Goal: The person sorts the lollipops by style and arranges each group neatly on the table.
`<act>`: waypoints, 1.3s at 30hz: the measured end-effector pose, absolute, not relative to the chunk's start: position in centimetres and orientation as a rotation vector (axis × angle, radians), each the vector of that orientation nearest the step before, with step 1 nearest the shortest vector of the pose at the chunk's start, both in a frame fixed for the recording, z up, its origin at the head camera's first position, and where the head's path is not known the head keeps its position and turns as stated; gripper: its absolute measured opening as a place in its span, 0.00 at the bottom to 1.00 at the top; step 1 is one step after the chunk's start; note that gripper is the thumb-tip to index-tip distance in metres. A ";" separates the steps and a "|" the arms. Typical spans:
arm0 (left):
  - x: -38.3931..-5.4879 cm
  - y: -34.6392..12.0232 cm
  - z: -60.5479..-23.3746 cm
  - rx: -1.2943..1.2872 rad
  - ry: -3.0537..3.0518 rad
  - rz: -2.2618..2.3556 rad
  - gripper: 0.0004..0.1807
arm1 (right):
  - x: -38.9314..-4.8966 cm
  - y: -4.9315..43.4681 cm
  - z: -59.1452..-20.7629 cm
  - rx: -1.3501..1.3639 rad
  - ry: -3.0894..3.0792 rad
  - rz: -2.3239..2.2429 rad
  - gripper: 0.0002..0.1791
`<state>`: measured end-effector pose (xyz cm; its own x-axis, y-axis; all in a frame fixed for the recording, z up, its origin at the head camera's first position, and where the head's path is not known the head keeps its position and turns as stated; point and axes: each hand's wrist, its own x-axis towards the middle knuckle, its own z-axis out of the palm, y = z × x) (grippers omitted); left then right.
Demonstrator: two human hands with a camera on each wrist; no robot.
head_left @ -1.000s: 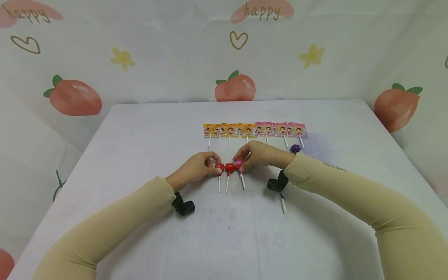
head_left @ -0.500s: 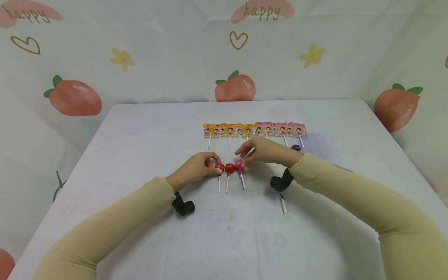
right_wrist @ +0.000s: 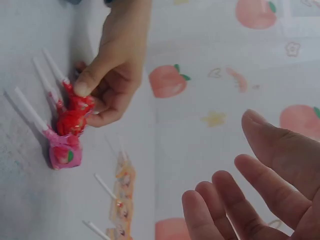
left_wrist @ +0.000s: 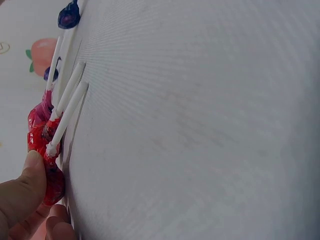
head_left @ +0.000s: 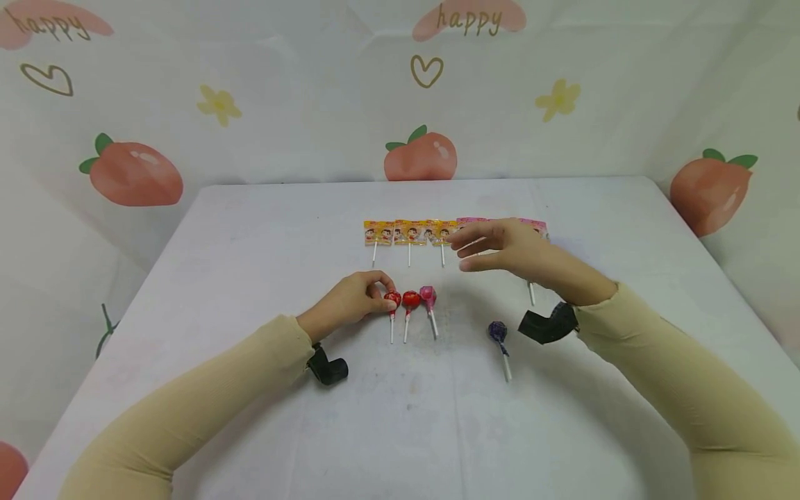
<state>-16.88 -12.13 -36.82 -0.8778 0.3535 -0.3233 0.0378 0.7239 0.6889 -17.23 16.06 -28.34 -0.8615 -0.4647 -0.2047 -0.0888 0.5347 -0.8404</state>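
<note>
My left hand (head_left: 346, 300) pinches the head of the leftmost red lollipop (left_wrist: 55, 186) between thumb and fingers, on the table. Close beside it lie a second red lollipop (head_left: 410, 299) and a pink lollipop (head_left: 428, 293), sticks toward me. My right hand (head_left: 528, 255) is raised over the table with its fingers spread and nothing in them, as the right wrist view confirms. It covers most of the pink-wrapped lollipops (head_left: 470, 221) in the back row. A dark purple lollipop (head_left: 498, 330) lies below the right wrist.
Yellow-wrapped lollipops (head_left: 410, 232) form the left part of the back row on the white table (head_left: 281, 222). A white stick (head_left: 531, 294) shows under the right hand; its head is hidden. A white cloth with printed peaches (head_left: 420, 156) hangs behind.
My right hand has let go of the pink lollipop, then risen and moved right, its fingers opening. The near purple lollipop has come into full view. My left hand has stayed put.
</note>
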 end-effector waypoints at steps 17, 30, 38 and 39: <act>-16.7 -12.2 -36.7 0.355 2.504 0.996 0.12 | -12.2 20.3 -30.8 -0.584 2.437 -1.519 0.23; -16.6 -12.2 -36.6 0.342 2.496 0.989 0.12 | -10.4 21.2 -35.3 -0.475 2.341 -1.491 0.23; -16.7 -12.2 -36.7 0.338 2.501 0.987 0.12 | -10.5 21.7 -36.9 -0.437 2.332 -1.406 0.23; -16.7 -12.2 -36.7 0.335 2.500 0.989 0.12 | -10.5 21.7 -37.0 -0.448 2.333 -1.394 0.23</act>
<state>-16.68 -12.24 -36.74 -0.8789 0.3705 -0.3005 0.0645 0.7165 0.6946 -10.52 21.72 -37.00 -0.8751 -0.4562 -0.1616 -0.0740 0.4561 -0.8868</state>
